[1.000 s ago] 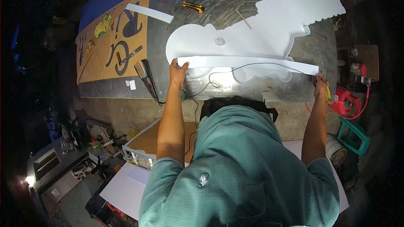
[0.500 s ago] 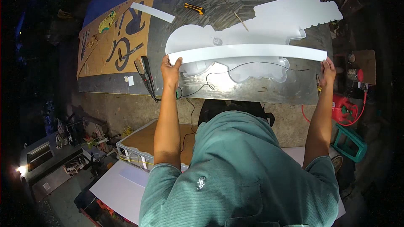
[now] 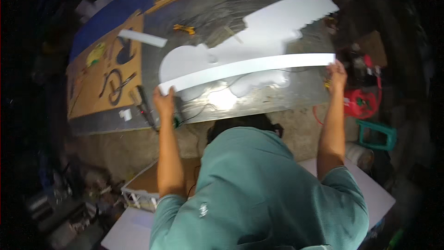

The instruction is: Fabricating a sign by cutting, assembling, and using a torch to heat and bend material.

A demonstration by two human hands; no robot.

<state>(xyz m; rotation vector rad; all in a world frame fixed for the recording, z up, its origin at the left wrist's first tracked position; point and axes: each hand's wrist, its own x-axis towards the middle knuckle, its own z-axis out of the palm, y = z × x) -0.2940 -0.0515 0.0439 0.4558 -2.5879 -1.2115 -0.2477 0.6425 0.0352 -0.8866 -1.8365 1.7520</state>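
Note:
A long white strip point(image 3: 245, 68), bowed slightly upward, stretches between my two hands. My left hand point(image 3: 164, 101) pinches its left end, and my right hand point(image 3: 337, 74) grips the right end. Behind and partly beneath the strip lies a large white cut-out shape point(image 3: 263, 32) with a wavy outline, flat on the dark table point(image 3: 208, 111). A thin dark cord point(image 3: 203, 110) runs across the table near the strip. Close to my left hand is a black flat-iron-like tool point(image 3: 144, 106) with two long arms. The picture is blurred.
A yellow utility knife point(image 3: 184, 29) and a short white strip point(image 3: 142, 38) lie farther back. Brown cardboard with dark painted lettering point(image 3: 104, 74) covers the table's left end. On the floor at right stand a red tank point(image 3: 360, 104) and a green stool point(image 3: 377, 134).
The view has shifted and turned, so the table appears farther left and tilted. Both hands still hold the strip, whose left end now sits lower than its right.

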